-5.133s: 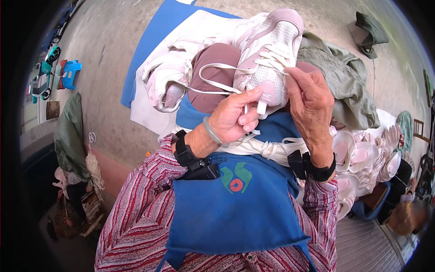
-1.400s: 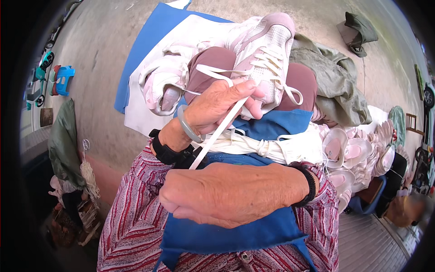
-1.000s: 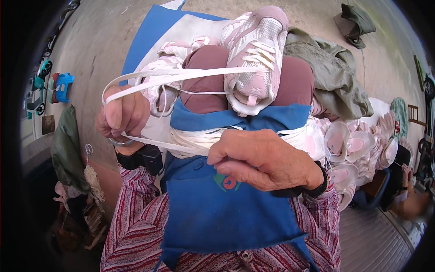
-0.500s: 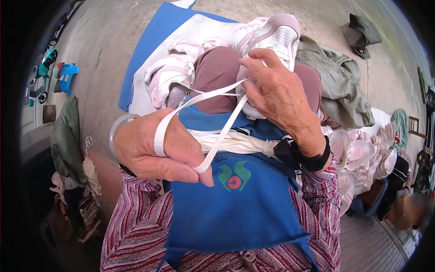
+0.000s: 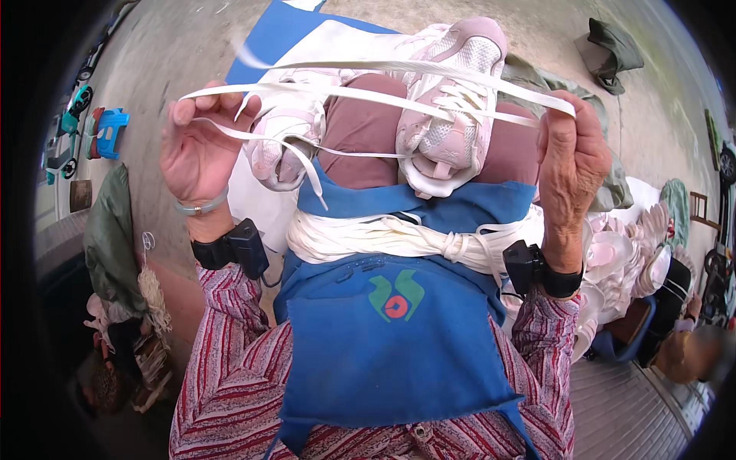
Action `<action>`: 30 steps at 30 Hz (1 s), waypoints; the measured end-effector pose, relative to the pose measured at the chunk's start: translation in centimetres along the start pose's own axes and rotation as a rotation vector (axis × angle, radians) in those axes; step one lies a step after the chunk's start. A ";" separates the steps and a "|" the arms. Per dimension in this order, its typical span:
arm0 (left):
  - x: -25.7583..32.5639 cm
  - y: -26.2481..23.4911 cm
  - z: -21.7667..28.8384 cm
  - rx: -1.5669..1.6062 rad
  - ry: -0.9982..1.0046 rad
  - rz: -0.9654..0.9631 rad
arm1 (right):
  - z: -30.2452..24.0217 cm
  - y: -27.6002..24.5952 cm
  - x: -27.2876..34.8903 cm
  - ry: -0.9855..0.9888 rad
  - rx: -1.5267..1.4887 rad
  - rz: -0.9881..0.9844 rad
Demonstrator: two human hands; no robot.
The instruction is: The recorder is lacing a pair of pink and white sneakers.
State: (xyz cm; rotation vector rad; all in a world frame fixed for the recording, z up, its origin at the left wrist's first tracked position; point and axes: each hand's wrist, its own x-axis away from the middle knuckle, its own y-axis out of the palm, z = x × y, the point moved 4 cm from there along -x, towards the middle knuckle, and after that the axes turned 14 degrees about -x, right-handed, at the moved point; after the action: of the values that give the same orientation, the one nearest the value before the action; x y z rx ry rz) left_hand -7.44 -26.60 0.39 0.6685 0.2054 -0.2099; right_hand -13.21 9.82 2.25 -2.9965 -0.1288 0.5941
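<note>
Between my two hands, white shoelace (image 5: 345, 91) strands stretch across in front of my knees. My left hand (image 5: 201, 146) is turned palm up at the left, fingers curled on the lace. One loose lace end hangs down from it past the left shoe. On the right, my right hand (image 5: 576, 157) pinches the lace between thumb and fingers. A pink and white sneaker (image 5: 445, 142) rests on my lap between the knees, its lace partly threaded. A second pink and white sneaker (image 5: 285, 146) lies to its left. A thin strand runs between the shoes.
A tied bundle of white laces (image 5: 360, 239) lies across my blue apron (image 5: 399, 360). Many pink and white shoe parts (image 5: 613, 253) are heaped at the right, near another person. Grey-green cloth (image 5: 613, 188) lies beyond my right knee; a blue stool (image 5: 111, 132) stands far left.
My hands have moved apart, the left outward and palm up, the right farther right. The lace loop around my left hand has opened into long strands. The sneaker on my lap is now less covered.
</note>
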 end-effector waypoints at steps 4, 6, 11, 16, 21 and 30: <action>-0.1 -3.2 0.4 0.138 -0.019 0.260 | -0.7 -4.4 -0.2 0.164 -0.446 0.299; 0.1 -5.1 2.0 0.193 0.031 0.250 | -1.5 -6.0 -0.4 0.115 -0.520 0.423; 1.5 -10.1 7.6 0.132 0.314 0.611 | -3.4 -11.5 -0.5 -0.073 -0.671 0.424; 1.0 -8.6 7.7 0.050 0.214 0.366 | -3.5 -6.8 -0.2 0.053 -0.932 0.126; -3.5 6.6 -2.4 -0.646 -0.078 0.121 | -6.1 2.3 1.6 0.167 -0.534 -0.422; -3.6 12.8 -7.1 -0.719 -0.626 -0.479 | -5.3 4.5 3.8 0.308 -0.492 -0.544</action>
State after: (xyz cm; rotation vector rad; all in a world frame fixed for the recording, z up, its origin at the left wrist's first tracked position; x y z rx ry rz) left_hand -8.41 -11.88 3.45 -0.1888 -0.1692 -0.7487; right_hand -7.35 5.35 5.25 -3.2122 -1.1684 0.0378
